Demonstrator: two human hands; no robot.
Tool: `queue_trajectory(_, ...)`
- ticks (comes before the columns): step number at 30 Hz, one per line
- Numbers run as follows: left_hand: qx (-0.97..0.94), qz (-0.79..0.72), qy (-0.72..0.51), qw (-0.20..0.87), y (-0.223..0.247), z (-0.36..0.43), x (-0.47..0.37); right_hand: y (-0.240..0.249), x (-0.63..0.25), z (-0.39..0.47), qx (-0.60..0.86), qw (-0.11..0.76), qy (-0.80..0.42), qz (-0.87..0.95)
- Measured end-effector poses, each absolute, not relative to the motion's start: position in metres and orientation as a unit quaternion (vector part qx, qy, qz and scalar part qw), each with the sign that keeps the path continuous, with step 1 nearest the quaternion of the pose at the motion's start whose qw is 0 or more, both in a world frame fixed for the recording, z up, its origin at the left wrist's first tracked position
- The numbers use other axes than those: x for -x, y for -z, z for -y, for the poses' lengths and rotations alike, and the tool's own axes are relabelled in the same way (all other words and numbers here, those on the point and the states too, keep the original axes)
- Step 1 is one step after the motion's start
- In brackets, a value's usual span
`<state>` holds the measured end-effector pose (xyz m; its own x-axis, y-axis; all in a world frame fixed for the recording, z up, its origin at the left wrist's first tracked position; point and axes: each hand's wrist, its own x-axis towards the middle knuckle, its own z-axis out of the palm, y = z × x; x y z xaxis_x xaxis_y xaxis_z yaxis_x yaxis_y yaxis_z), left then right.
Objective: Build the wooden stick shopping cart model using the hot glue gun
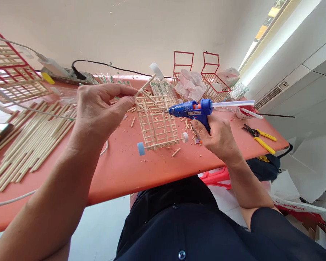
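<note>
Within left grip (104, 105): stick (147, 85) at frame (164, 125) corner; right grip (219, 137): glue gun (187, 109).

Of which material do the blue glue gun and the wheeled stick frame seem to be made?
Glue gun: probably hard plastic, glossy; its blue surface shows bright reflections. Wheeled stick frame: likely wood, matt; it looks pale tan and unpainted.

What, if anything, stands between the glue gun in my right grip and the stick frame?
Nothing visible: the glue gun in your right grip points at the stick frame, with your left grip off to the left. Whether they touch is unclear.
</note>
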<state>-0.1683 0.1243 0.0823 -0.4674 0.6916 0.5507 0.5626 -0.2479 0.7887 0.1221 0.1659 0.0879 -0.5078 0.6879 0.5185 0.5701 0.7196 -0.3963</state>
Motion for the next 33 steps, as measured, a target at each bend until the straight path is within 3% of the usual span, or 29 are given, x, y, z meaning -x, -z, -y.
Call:
queue_trajectory(21, -0.504, -0.623, -0.595, 0.07, -0.089, -0.118, 0.162, -0.079, -0.115, -0.164, 0.358, 0.359, -0.093, 0.857)
queue_trajectory(33, -0.495, -0.631, -0.591, 0.085, -0.093, -0.115, 0.158, -0.048, -0.114, -0.158, 0.35, 0.411, -0.059, 0.84)
